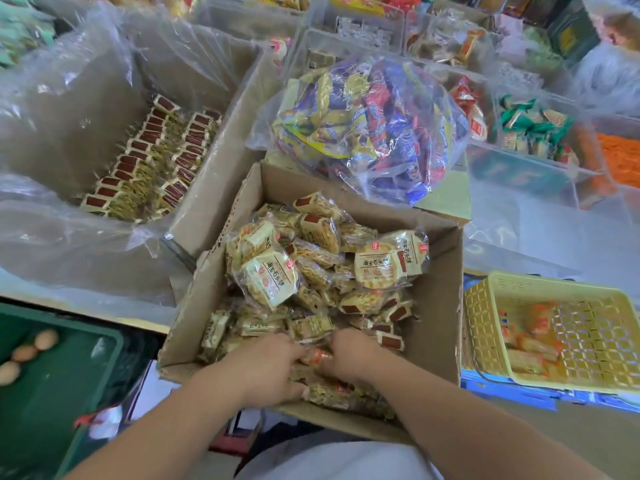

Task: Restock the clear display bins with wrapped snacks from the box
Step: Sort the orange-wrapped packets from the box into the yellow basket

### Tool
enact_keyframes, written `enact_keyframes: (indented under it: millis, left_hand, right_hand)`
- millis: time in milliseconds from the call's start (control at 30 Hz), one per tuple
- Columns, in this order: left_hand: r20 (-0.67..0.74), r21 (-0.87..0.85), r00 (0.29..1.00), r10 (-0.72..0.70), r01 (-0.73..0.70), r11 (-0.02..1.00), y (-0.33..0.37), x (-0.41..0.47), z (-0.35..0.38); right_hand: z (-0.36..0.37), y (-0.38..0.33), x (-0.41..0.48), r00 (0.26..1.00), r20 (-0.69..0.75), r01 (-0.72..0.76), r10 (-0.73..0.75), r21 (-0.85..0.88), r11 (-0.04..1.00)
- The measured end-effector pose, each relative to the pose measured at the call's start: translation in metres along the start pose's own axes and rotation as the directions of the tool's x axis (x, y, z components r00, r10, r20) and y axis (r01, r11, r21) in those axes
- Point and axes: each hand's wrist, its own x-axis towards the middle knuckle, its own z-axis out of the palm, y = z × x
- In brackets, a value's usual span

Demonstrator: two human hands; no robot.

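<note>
With the left hand (266,365) and right hand (349,358) both curled around wrapped snacks (311,271) at the cardboard box's (441,306) near end, they should scoop a modest clump from beneath, squeezing gently so nothing spills before the clear bins (519,169).

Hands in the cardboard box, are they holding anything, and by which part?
Yes: the left hand and right hand clutch a bunch of wrapped snacks between them, by its opposite sides; the fingertips are buried, so the exact grip is hidden.
</note>
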Motion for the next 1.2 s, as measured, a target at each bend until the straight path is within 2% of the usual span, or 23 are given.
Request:
enact_keyframes:
  millis: [100,200,267,400,533,600,633,733,867,1000,1100,1200]
  left_hand:
    - [0.071,0.145,0.997,-0.020,0.010,0.989,-0.003,0.009,-0.008]
    - [0.115,0.129,0.992,-0.051,0.036,0.991,-0.007,0.010,-0.013]
    - [0.095,0.111,0.995,-0.040,0.029,0.993,-0.012,0.007,-0.013]
    - [-0.029,0.116,1.000,0.003,0.001,0.993,-0.025,-0.002,-0.014]
    - [-0.199,-0.071,0.980,-0.025,0.011,0.997,-0.034,-0.019,-0.016]
    - [-0.304,-0.183,0.950,-0.070,0.014,0.983,-0.038,-0.033,-0.014]
    - [-0.353,-0.236,0.930,-0.108,0.023,0.971,-0.040,-0.041,-0.013]
    - [-0.473,-0.384,0.846,-0.246,0.053,0.922,-0.044,-0.062,-0.007]
    - [-0.554,-0.534,0.748,-0.366,0.018,0.846,-0.042,-0.079,0.003]
    - [-0.626,-0.545,0.678,-0.385,-0.028,0.838,-0.037,-0.087,0.013]
    - [-0.671,-0.562,0.603,-0.431,-0.035,0.826,-0.033,-0.084,0.021]
    - [-0.703,-0.516,0.580,-0.411,-0.020,0.856,-0.026,-0.080,0.026]
  right_hand:
    - [0.005,-0.003,0.017,1.000,-0.007,-0.006,0.005,-0.131,0.991]
    - [0.008,-0.002,0.028,1.000,0.001,-0.005,0.005,-0.125,0.992]
    - [0.010,-0.001,0.032,1.000,0.002,-0.031,0.031,-0.055,0.998]
    - [0.012,0.001,0.033,0.998,0.056,-0.015,0.009,0.100,0.995]
    - [0.014,0.008,0.031,0.991,0.101,0.037,-0.084,0.395,0.918]
    - [0.015,0.011,0.030,0.982,0.161,-0.002,-0.100,0.535,0.845]
    - [0.015,0.011,0.030,0.979,0.184,-0.024,-0.093,0.550,0.835]
    - [0.014,0.009,0.029,0.966,0.250,-0.073,-0.067,0.511,0.856]
    - [0.014,0.003,0.029,0.939,0.342,-0.166,-0.036,0.543,0.823]
    - [0.013,-0.002,0.025,0.912,0.410,-0.238,-0.016,0.561,0.793]
    - [0.009,-0.005,0.021,0.904,0.427,-0.233,-0.027,0.544,0.806]
    - [0.007,-0.007,0.016,0.917,0.398,-0.200,-0.039,0.542,0.816]
